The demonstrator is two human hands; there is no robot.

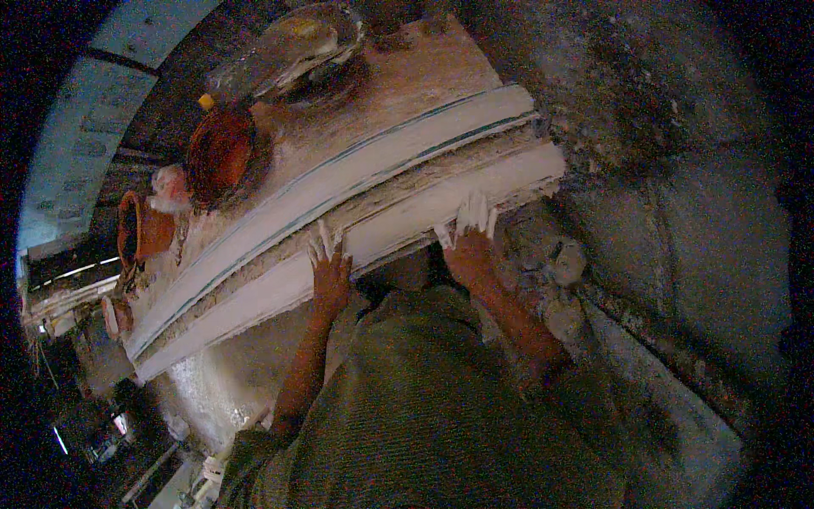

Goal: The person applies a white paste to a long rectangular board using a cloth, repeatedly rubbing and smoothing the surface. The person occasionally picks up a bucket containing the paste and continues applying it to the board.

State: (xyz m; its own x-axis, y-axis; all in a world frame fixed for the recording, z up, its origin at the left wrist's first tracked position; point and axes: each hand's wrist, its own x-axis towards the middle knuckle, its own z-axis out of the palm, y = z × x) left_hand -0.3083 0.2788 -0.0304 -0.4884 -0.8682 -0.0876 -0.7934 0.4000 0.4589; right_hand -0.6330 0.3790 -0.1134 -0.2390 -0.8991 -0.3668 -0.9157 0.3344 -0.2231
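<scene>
A long white plaster moulding with raised ridges and grooves lies across a plaster-caked workbench. My left hand rests on the near edge of the moulding, fingers spread and coated in white plaster. My right hand presses on the same near edge further right, fingers also spread and white. Neither hand holds a tool. My green garment fills the lower middle of the view.
A round orange-brown bowl sits on the bench behind the moulding, a smaller orange pot to its left. A shallow dish stands at the far end. Lumps of hardened plaster lie right of my right hand. Rough grey floor at the right.
</scene>
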